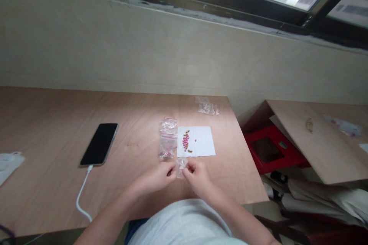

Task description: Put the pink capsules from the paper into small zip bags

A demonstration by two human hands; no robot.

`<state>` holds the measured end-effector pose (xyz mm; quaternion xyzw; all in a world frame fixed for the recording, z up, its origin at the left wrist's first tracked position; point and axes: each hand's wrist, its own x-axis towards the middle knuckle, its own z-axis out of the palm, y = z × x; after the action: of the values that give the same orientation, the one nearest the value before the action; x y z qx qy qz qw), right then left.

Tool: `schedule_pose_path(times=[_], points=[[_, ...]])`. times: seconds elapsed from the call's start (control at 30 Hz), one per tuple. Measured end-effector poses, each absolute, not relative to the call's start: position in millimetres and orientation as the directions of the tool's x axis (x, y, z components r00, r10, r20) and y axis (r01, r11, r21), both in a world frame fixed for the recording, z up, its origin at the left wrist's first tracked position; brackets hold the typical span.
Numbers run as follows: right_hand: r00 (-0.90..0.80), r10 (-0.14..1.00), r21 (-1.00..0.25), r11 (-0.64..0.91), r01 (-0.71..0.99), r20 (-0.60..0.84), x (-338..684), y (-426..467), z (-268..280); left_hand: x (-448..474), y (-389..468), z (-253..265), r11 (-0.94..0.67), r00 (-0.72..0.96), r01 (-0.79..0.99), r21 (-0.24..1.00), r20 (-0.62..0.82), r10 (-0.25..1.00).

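Observation:
Between my hands, near the table's front edge, is a small clear plastic bag (181, 171). My right hand (196, 174) is closed with its fingers pinching the bag's right side. My left hand (162, 174) is closed at the bag's left edge; its fingertips are partly hidden. Just beyond lies a white paper sheet (202, 143) with a cluster of pink beads (185, 140), one stray pink bead (196, 140) and several gold tube-shaped pieces (190, 151). Left of the sheet are clear zip bags (168, 139) with pink beads in the lowest one.
A black phone (99, 144) with a white cable (82, 195) lies to the left. More clear bags (207, 107) sit at the table's far right corner. Across a gap on the right stand a second table (330, 138) and a red box (273, 151). A wall and window are behind.

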<state>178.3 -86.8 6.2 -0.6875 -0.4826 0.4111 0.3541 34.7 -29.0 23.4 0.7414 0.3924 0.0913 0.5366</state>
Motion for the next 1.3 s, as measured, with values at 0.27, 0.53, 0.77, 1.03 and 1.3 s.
schedule_pose_path(times=[0.27,0.53,0.77,1.03,1.3], points=[[0.158,0.963,-0.847,-0.268,0.459,-0.219,172.9,-84.8,18.8,35.3,-23.2,14.2,-0.099,0.591,0.485,0.869,-0.242,0.769],[0.122,0.949,-0.787,-0.311,0.534,-0.292,171.9,-87.0,14.8,42.4,-24.5,23.0,-0.247,0.668,0.526,0.814,-0.216,0.712],[0.143,0.937,-0.828,-0.349,0.438,-0.319,185.3,-75.8,8.0,33.4,-24.6,34.1,-0.297,0.722,0.478,0.827,-0.177,0.669],[-0.025,0.844,-0.837,-0.535,-0.114,-0.536,191.3,-66.1,40.1,46.7,-29.6,39.5,-0.435,0.754,0.425,0.794,-0.045,0.655],[0.284,0.927,-0.935,-0.304,0.182,-0.246,211.2,-56.9,6.2,36.2,-14.7,11.9,-0.352,0.627,0.483,0.801,-0.036,0.778]])
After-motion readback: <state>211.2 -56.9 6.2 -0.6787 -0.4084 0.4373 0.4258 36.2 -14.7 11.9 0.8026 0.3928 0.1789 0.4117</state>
